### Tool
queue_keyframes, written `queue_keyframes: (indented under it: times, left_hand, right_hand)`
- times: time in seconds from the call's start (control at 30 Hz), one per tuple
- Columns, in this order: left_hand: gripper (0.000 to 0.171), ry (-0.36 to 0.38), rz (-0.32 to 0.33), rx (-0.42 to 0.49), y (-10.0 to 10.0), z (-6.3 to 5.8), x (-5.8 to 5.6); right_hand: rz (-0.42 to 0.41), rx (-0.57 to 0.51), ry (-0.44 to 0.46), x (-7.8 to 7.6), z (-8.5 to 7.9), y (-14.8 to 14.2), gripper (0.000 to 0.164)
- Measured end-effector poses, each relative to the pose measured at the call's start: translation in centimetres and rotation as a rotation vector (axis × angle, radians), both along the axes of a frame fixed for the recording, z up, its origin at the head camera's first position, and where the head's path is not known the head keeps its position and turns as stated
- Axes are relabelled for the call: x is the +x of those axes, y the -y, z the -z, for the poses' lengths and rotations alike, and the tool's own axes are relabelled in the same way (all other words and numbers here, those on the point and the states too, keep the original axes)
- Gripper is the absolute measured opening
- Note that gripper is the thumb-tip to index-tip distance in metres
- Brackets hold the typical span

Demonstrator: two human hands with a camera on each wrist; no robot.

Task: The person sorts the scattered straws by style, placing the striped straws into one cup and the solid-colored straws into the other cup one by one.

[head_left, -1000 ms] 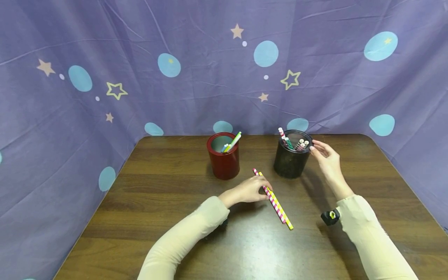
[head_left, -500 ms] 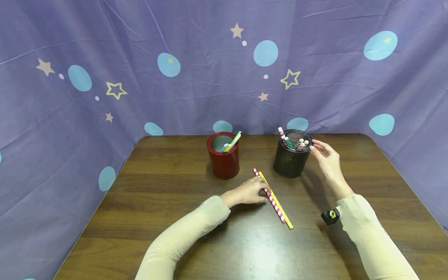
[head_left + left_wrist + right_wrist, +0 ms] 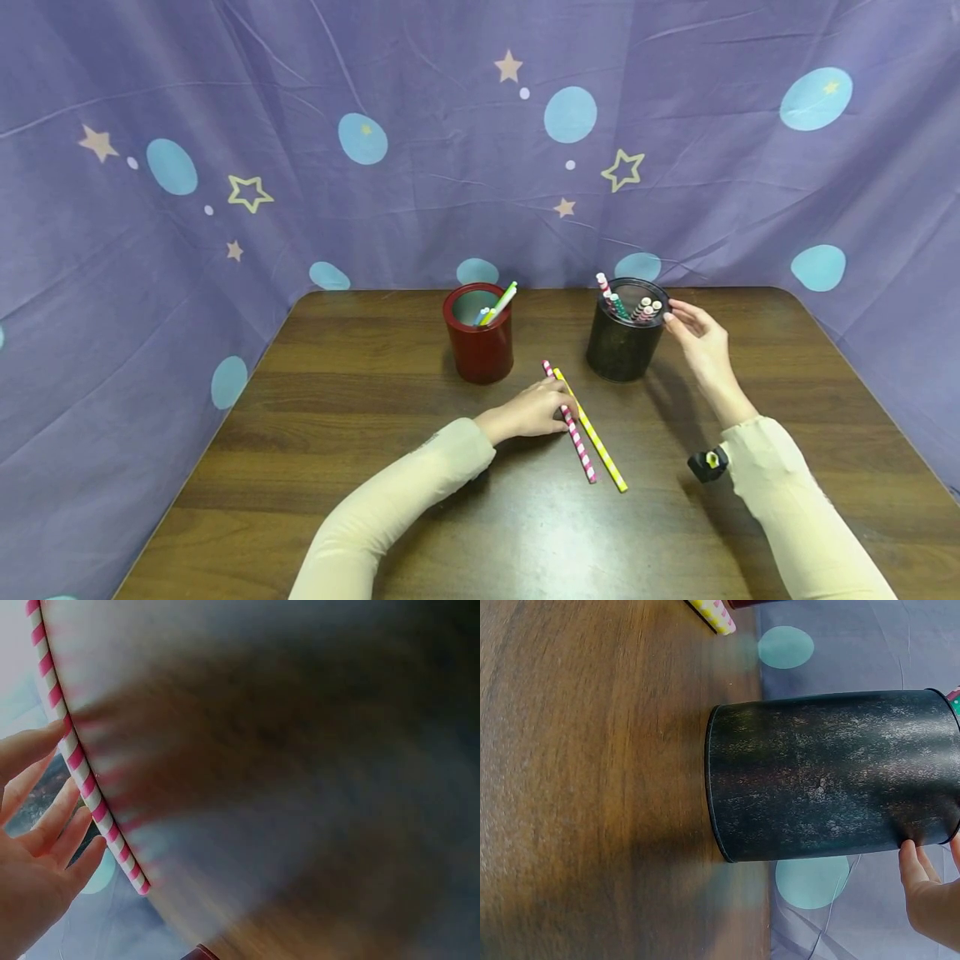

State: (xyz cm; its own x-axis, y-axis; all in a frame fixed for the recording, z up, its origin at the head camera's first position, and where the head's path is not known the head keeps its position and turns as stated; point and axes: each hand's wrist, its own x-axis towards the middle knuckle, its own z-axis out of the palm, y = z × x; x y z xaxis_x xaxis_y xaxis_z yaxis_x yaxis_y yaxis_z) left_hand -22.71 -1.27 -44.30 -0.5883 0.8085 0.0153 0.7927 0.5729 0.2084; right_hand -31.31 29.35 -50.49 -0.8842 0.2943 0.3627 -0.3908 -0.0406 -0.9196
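Observation:
My left hand (image 3: 528,409) pinches a pink-and-white striped paper straw (image 3: 578,448) lying slantwise in the middle of the table. In the left wrist view the thumb is on one side of this straw (image 3: 82,769) and the fingers are along the other. Beside it lies a yellow-and-white striped straw (image 3: 603,454), the two closest at their far ends. My right hand (image 3: 697,337) touches the right side of a black can (image 3: 624,354) near its rim with thumb and extended fingertips. Several patterned straws (image 3: 647,312) stand in that can.
A red can (image 3: 483,354) holding several green, yellow and blue sticks (image 3: 495,308) stands left of the black one. The wooden table (image 3: 360,375) ends at a purple curtain (image 3: 420,217). A small black object (image 3: 708,464) shows beside the right sleeve.
The pink-and-white straw has shifted left at its near end, away from the yellow-and-white straw, under my left hand. My right hand and both cans have stayed in place.

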Motion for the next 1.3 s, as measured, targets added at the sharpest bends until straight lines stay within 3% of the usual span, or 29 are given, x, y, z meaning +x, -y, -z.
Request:
queue_keyframes:
  times: [0.43, 0.97, 1.13, 1.3]
  left_hand:
    - [0.016, -0.038, 0.022, -0.088, 0.07, 0.28, -0.20]
    - [0.012, -0.075, 0.063, -0.070, 0.07, 0.39, -0.21]
    - [0.012, -0.087, 0.073, -0.016, 0.14, 0.05, 0.10]
    - [0.011, -0.057, 0.067, 0.147, 0.15, -0.37, 0.25]
  right_hand:
    - [-0.005, 0.008, -0.017, 0.00, 0.05, 0.02, 0.037]
    - [-0.011, 0.000, -0.033, -0.07, 0.04, 0.01, 0.037]
    - [-0.011, 0.001, -0.028, 0.00, 0.05, -0.03, 0.037]
    - [0.001, 0.014, -0.016, 0.06, 0.06, -0.05, 0.037]
